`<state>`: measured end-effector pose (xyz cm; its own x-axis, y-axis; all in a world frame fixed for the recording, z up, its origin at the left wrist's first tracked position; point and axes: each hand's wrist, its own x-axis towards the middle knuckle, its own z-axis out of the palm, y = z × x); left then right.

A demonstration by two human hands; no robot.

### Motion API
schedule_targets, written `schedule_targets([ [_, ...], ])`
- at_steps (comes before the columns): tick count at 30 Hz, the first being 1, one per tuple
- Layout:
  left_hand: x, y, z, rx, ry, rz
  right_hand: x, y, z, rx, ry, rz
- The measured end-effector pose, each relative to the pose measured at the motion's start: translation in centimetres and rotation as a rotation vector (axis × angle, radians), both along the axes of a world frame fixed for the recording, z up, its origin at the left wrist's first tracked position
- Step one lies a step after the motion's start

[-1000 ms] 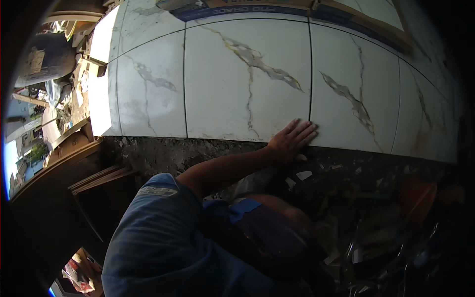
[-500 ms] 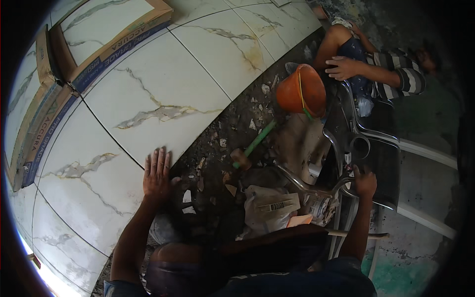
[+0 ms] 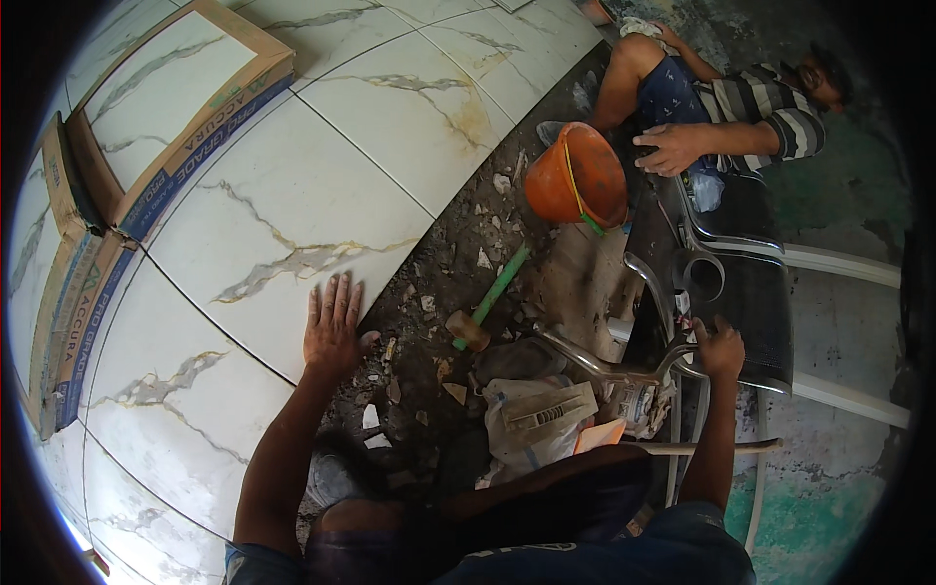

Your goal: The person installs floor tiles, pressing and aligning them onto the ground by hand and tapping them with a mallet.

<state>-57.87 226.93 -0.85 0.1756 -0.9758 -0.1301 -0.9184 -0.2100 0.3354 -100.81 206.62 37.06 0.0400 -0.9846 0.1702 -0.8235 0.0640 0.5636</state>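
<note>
My left hand [image 3: 333, 330] lies flat with fingers spread on a white marble-patterned floor tile [image 3: 322, 185], near its edge beside the bare dirt. At the right, my right hand [image 3: 720, 349] is closed over the bent metal armrest [image 3: 685, 353] of a black bench seat. A small red and white item shows beside its fingertips; I cannot make out what it is. Between my hands, a mallet [image 3: 470, 331] with a green handle lies on the dirt. Beyond it an orange bucket [image 3: 575, 175] with a yellow handle sits tilted.
Tile cartons [image 3: 210, 112] stand on the laid tiles at the left. Broken tile pieces litter the dirt strip. A plastic sack [image 3: 531, 419] lies before my knees, near a wooden stick [image 3: 707, 448]. Another person [image 3: 751, 117] sits at the far right beside the black bench [image 3: 751, 322].
My left hand has slid farther forward along the tile edge, away from the seam. My right hand stays on the armrest. The other person's hand has shifted off the knee, and the view has turned slightly.
</note>
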Motion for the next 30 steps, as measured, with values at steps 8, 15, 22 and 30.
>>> schedule_targets([
  [8, -0.1, -3.8, -0.1, -0.041, 0.014, -0.056, 0.3, -0.1, -0.1, -0.029, 0.017, 0.054],
  [15, -0.7, -10.1, 0.0, -0.019, -0.089, -0.131, 0.0, -0.3, -0.2, 0.007, -0.022, 0.028],
  [22, -1.3, -18.0, -0.4, -0.038, -0.18, -0.166, -0.1, -0.6, -0.5, -0.043, -0.062, 0.116],
  [30, -1.1, -25.1, -1.2, -0.09, -0.229, -0.153, 0.6, -0.8, -0.7, -0.058, -0.092, 0.117],
])
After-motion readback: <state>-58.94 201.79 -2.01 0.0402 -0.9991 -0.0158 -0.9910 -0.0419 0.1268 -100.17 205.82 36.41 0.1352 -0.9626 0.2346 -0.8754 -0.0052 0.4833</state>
